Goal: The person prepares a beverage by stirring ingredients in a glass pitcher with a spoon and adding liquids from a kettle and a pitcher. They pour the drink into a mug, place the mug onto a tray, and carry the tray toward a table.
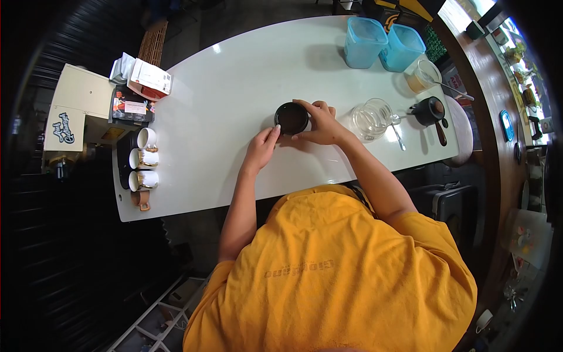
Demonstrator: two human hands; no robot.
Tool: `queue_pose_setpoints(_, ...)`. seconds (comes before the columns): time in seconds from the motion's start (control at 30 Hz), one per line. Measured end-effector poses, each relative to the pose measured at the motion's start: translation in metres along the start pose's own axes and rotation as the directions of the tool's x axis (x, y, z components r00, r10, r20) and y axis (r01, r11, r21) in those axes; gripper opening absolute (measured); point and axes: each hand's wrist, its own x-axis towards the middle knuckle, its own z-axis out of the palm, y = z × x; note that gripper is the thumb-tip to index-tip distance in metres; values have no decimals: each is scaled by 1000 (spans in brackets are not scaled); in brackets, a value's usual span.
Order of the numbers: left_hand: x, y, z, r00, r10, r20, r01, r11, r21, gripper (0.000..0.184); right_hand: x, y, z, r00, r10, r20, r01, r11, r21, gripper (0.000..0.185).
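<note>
Both hands are at a round black container with a dark inside, near the middle of the white table. My left hand has its thumb and fingers closed on the container's lower left side. On the other side, my right hand curves round the right rim, thumb below and fingers above. To the right of my right hand stand clear glass vessels, with a spoon beside them.
The white table holds two blue tubs at the back right, a cup of tan contents and a black pot at right. Several cups line the left edge, below packets.
</note>
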Motion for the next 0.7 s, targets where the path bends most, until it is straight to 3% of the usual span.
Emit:
queue_pose_setpoints(0.43, -4, -2, 0, 999, 48, -20, -49, 997, -63, 45, -4, 2, 3, 998, 58, 7, -57, 997, -43, 89)
queue_pose_setpoints(0.63, -17, 0, -9, 999, 4, -47, -11, 987, -160, 47, -23, -7, 7, 995, 55, -88, -50, 997, 57, 93)
queue_pose_setpoints(0.7, -22, -3, -11, 999, -13, -42, 5, 986, -168, 48, -31, -10, 12, 970, 18, -244, 6, 995, 100, 89)
